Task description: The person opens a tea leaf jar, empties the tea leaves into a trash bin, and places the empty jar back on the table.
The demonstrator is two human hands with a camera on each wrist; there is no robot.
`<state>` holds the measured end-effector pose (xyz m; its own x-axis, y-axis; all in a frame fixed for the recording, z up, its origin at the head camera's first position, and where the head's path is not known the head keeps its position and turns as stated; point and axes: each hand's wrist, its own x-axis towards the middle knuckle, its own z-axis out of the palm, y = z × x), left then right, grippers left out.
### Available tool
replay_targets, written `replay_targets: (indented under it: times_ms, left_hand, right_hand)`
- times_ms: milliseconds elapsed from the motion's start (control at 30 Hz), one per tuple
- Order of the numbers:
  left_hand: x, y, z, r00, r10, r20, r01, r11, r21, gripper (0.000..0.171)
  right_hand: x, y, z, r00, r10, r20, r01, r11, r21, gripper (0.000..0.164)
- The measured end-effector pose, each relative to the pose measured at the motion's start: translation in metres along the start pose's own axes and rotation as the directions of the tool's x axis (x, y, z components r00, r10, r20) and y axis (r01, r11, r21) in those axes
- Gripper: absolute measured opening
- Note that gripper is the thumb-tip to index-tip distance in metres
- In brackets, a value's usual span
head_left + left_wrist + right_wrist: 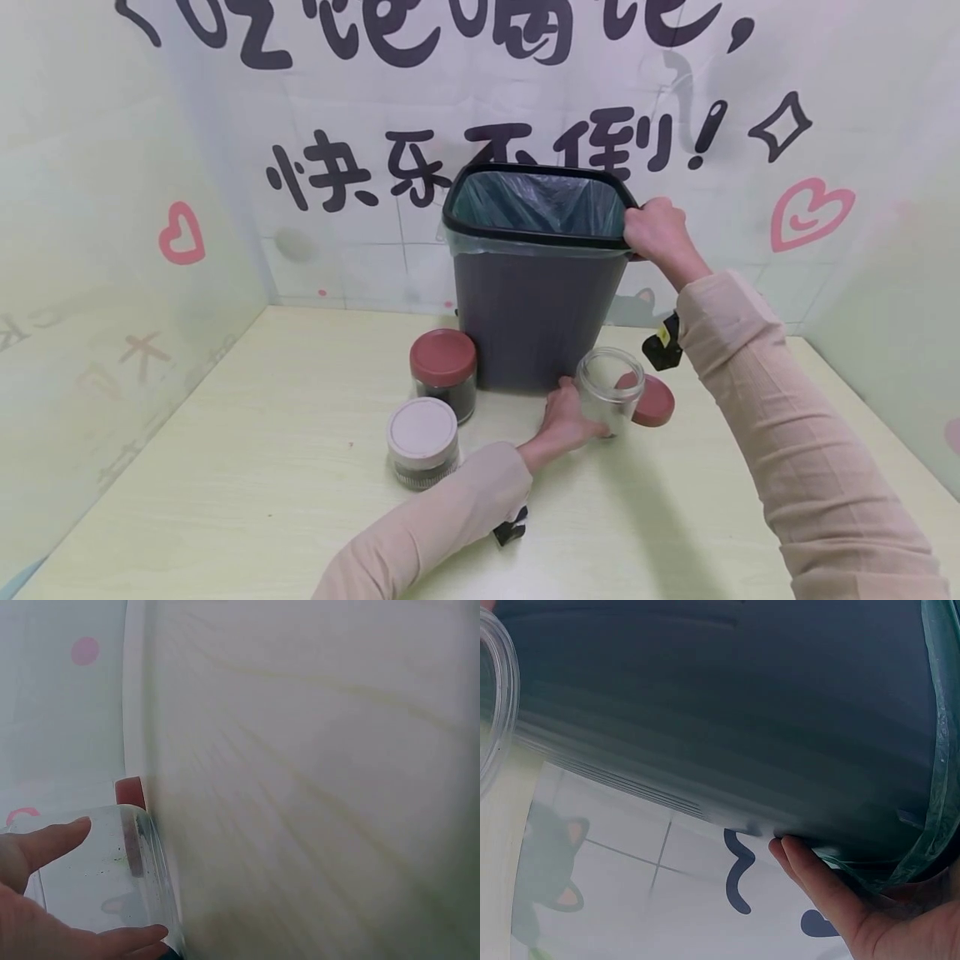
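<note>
A dark grey trash bin with a black rim and a clear greenish bag liner stands tilted toward the right at the back of the table. My right hand grips its rim at the right corner, fingers along the bin's wall in the right wrist view. Low beside the bin, my left hand holds an open clear glass jar from its left, thumb on one side and fingers on the other. Behind the jar lies a red lid, partly seen through the glass.
Left of the bin stands a red-lidded jar with dark contents. Nearer to me is a white-lidded jar. A printed backdrop closes off the table at the back, and side panels flank it.
</note>
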<state>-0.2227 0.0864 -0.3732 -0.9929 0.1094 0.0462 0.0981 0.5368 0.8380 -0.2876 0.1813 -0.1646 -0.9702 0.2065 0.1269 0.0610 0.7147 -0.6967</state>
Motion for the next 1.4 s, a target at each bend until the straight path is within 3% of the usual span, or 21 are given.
replay_targets:
  times_ms: [200, 333, 467, 667, 967, 1133, 1233, 1400]
  left_hand:
    - [-0.001, 0.001, -0.001, 1.000, 0.007, -0.025, -0.006, 1.000, 0.027, 0.070]
    - [-0.003, 0.005, -0.006, 1.000, -0.012, 0.005, 0.012, 0.999, 0.052, 0.073]
    - [-0.004, 0.013, -0.021, 0.999, 0.002, 0.048, -0.005, 0.997, 0.079, 0.075]
    - [-0.006, 0.029, -0.054, 0.988, 0.133, 0.075, -0.136, 0.990, 0.037, 0.067]
    - [-0.011, 0.040, -0.106, 0.931, 0.349, 0.107, -0.351, 0.936, -0.001, 0.047]
    - [-0.012, 0.040, -0.137, 0.901, 0.425, 0.085, -0.427, 0.904, 0.001, 0.045]
    - [-0.014, 0.035, -0.157, 0.902, 0.427, 0.065, -0.426, 0.904, -0.021, 0.046]
    - [-0.019, 0.016, -0.188, 0.924, 0.383, -0.002, -0.381, 0.920, -0.089, 0.048]
  right_hand:
    - [-0.001, -0.001, 0.000, 1.000, 0.009, 0.005, -0.009, 1.000, 0.009, 0.039]
    - [-0.001, -0.001, 0.000, 1.000, 0.012, 0.007, -0.012, 1.000, 0.015, 0.039]
    - [-0.001, -0.001, 0.001, 1.000, 0.015, -0.008, -0.014, 1.000, 0.022, 0.041]
    - [-0.004, -0.001, 0.001, 1.000, 0.013, 0.012, -0.014, 0.998, 0.067, 0.044]
    - [-0.006, 0.008, -0.005, 0.993, -0.048, 0.108, 0.028, 0.982, 0.186, 0.042]
    - [-0.015, 0.019, -0.013, 0.983, -0.089, 0.162, 0.048, 0.969, 0.240, 0.055]
    - [-0.024, 0.028, -0.017, 0.978, -0.106, 0.179, 0.068, 0.976, 0.209, 0.069]
    - [-0.042, 0.046, -0.015, 0.963, -0.160, 0.217, 0.125, 0.978, 0.165, 0.077]
